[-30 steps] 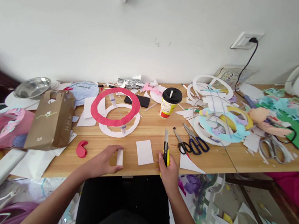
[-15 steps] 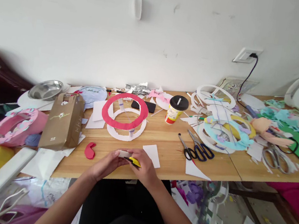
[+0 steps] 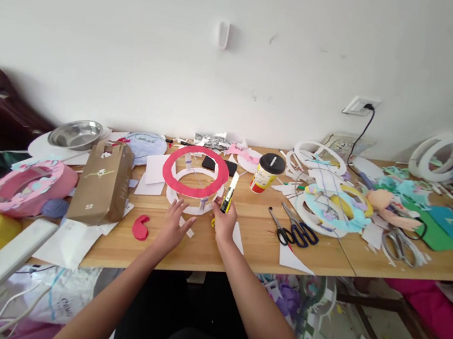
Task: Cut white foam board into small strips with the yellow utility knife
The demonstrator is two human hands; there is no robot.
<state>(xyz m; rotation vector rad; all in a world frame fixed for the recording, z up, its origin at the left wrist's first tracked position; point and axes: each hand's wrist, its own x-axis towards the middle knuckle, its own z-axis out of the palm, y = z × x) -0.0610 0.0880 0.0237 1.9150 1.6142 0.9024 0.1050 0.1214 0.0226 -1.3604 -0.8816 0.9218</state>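
A yellow and black utility knife (image 3: 227,199) points upward in my right hand (image 3: 225,223), whose fingers are wrapped round it. My left hand (image 3: 173,228) has its fingers spread and holds nothing, just in front of a ring frame. That frame has a red ring (image 3: 169,177) on top and a white ring (image 3: 186,209) beneath, joined by short uprights. Between my hands a small white strip (image 3: 188,229) lies on the table. The right fingertips are close to the frame's right side; I cannot tell if they touch it.
A lidded cup (image 3: 266,173) stands right of the frame, behind scissors (image 3: 303,230). On the left are a brown paper bag (image 3: 101,184), a red paper scrap (image 3: 140,227) and a metal bowl (image 3: 76,134). Paper rings and cuttings crowd the right side. The table edge runs below my hands.
My hands have moved apart and forward to the ring frame. The left has let go of the white piece, and the knife now points upward in the right. The view has shifted slightly.
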